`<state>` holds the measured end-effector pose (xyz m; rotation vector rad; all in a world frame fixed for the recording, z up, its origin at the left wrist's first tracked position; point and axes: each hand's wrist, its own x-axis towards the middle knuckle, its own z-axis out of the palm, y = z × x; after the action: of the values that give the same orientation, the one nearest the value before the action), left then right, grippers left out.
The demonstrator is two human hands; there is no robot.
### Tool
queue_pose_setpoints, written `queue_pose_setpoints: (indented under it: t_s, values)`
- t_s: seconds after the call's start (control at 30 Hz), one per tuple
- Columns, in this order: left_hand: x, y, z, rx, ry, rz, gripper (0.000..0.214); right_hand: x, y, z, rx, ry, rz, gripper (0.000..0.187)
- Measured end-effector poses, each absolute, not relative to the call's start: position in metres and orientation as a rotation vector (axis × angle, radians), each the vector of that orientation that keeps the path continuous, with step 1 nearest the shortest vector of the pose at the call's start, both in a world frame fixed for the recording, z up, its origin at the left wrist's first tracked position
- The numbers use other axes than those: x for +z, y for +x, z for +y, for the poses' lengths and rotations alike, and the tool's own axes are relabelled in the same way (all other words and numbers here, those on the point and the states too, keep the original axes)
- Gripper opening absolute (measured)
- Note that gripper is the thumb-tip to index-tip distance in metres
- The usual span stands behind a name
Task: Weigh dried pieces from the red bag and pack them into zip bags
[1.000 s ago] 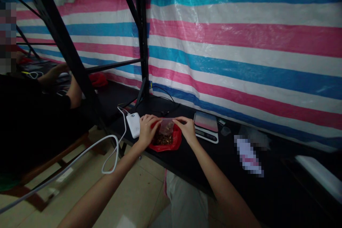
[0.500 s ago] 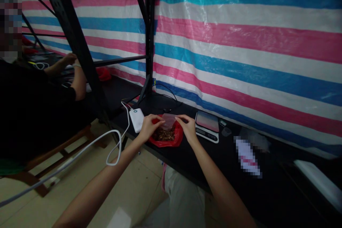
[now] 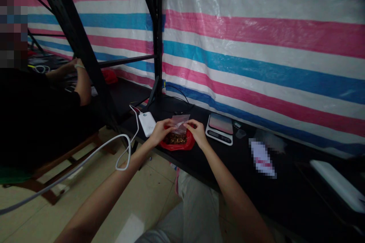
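A small clear plastic bag point(image 3: 180, 120) is pinched at its left side by my left hand point(image 3: 162, 132) and at its right side by my right hand point(image 3: 197, 132). Both hands are closed, fingertips on the film. Just below the bag, a red plastic bag point(image 3: 179, 147) stands open on the black table. Many small brown-gold pieces point(image 3: 176, 139) lie inside it, too small for me to name. To the right of my right hand is a white digital scale point(image 3: 221, 124) with a metal plate.
A white power bank point(image 3: 147, 124) with a white cable point(image 3: 125, 136) lies left of the red bag. On the right are a small clear scoop-like piece point(image 3: 241, 133) and a blurred-out white packet point(image 3: 262, 158). A black rack post point(image 3: 157, 26) rises behind; a co-worker point(image 3: 37, 121) sits at left.
The clear bag has been raised and turned more upright between my fingers, its upper edge now standing above my hands. The camera view has shifted slightly.
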<state>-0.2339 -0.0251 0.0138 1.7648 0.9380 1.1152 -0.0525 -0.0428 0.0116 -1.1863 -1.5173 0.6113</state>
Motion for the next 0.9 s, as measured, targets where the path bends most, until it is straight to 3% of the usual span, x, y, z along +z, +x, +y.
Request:
queue_pose_setpoints:
  t_s: [0.17, 0.33, 0.53, 0.9]
  values:
    - [0.014, -0.235, -0.024, 1.186, 1.729, 1.058, 0.021, 0.016, -0.053, -0.045, 0.497, -1.213, -1.523, 0.02]
    - [0.022, -0.231, -0.03, 1.267, 1.682, 1.044, 0.018, 0.018, -0.052, -0.045, 0.674, -1.085, -1.626, 0.021]
    - [0.031, -0.216, -0.048, 1.333, 1.751, 0.984, 0.01, 0.028, -0.037, -0.062, 0.595, -1.148, -1.552, 0.014]
    - [0.039, -0.177, -0.047, 1.322, 1.88, 0.955, 0.022, 0.032, 0.001, -0.07, 0.535, -1.22, -1.541, 0.019]
